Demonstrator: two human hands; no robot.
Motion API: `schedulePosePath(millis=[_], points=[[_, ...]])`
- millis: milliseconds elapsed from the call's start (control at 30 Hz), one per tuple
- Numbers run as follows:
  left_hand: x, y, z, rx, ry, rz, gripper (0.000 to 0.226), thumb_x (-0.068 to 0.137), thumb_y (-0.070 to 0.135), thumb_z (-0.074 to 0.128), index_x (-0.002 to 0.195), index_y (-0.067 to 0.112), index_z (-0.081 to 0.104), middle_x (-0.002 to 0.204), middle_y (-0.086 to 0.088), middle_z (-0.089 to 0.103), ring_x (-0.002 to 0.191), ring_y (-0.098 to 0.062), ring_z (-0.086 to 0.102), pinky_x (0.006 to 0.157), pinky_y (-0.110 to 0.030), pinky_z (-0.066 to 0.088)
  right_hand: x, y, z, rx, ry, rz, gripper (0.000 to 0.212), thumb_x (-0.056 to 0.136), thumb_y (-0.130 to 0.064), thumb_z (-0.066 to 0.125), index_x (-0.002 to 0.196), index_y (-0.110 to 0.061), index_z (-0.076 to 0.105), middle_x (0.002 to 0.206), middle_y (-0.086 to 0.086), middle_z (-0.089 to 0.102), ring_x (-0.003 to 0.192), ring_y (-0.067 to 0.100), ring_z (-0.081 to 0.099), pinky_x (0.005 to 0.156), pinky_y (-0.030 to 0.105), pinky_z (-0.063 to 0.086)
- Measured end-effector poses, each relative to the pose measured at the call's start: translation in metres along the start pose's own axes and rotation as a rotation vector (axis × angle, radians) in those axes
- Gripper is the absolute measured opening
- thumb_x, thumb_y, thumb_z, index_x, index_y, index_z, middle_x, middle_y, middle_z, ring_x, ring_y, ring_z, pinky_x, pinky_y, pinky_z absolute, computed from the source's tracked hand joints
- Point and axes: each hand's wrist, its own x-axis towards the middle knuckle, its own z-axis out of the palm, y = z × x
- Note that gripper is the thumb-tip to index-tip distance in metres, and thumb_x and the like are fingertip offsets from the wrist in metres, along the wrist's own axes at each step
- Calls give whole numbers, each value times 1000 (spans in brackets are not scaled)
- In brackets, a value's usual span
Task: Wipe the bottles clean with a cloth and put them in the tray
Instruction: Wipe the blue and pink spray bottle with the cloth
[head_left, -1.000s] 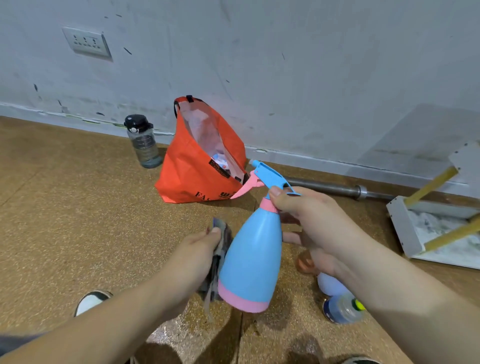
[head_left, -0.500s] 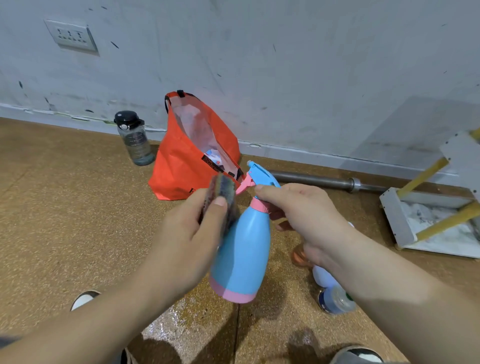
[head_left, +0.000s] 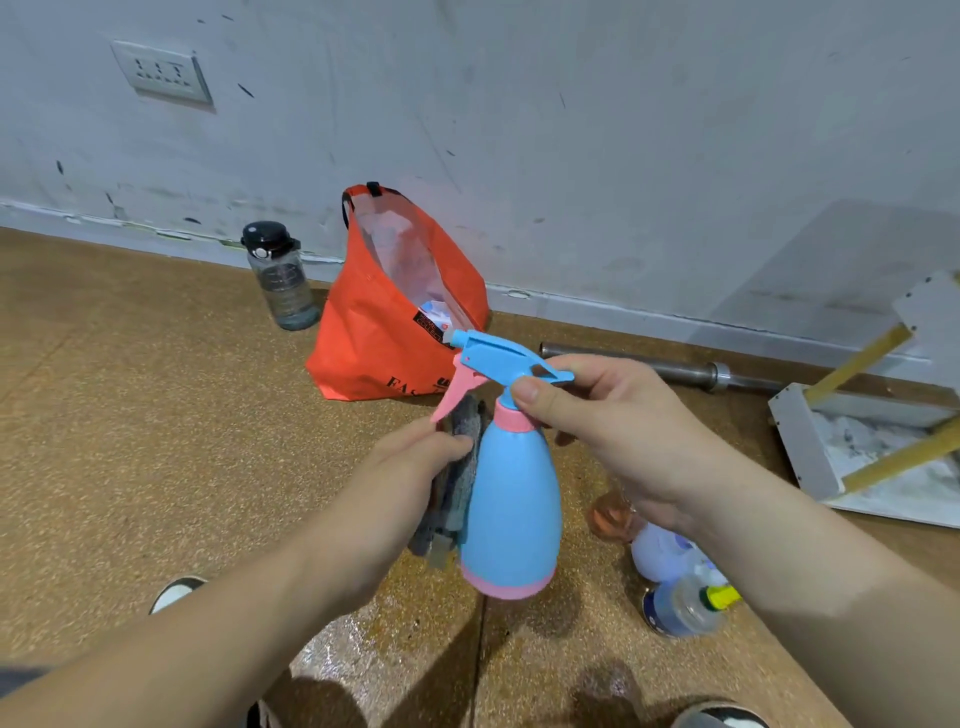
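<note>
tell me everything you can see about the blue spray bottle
The spray bottle looks like smooth plastic: light blue pear-shaped body, pink base band and collar, blue spray head with a pink trigger pointing left. It hangs roughly upright in mid-air. The right hand pinches its neck; the left hand holds a grey cloth against its left side.

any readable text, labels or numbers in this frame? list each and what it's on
"FAS": black print low on the orange bag; the rest is hidden behind the spray bottle.
"COLLEC": probable reading, on the black tag at the bag's mouth; cut off, other print there too small.
Clear water bottle: printed markings, too blurred to read.
Small bottles on the floor: labels blurred, unreadable.
</note>
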Motion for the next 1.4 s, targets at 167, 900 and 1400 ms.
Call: schedulePosePath(millis=[167,900,1400], points=[[-2,9,-6,110,8,289,26,84,9,64,103,24,72,77,-9,65,58,-20,58,49,-28,45,0,-1,-10,-135,-100,-62,9,93,-8,72,99,-4,77,81,-5,72,70,0,60,65,11,43],[-5,-7,-8,702,-15,395,18,82,39,76,91,32,62,73,13,65,63,-4,62,62,-35,53,10,2,-23,-190,100,-102,10,94,-14,74,102,-12,80,94,-2,75,80,2,63,72,15,46],[-12,9,7,668,54,680,51,107,37,44,157,25,40,146,21,52,134,11,44,110,-13,34,-11,-9,2,-114,-92,-214,15,101,-1,61,113,0,69,104,11,74,99,13,66,90,28,54]])
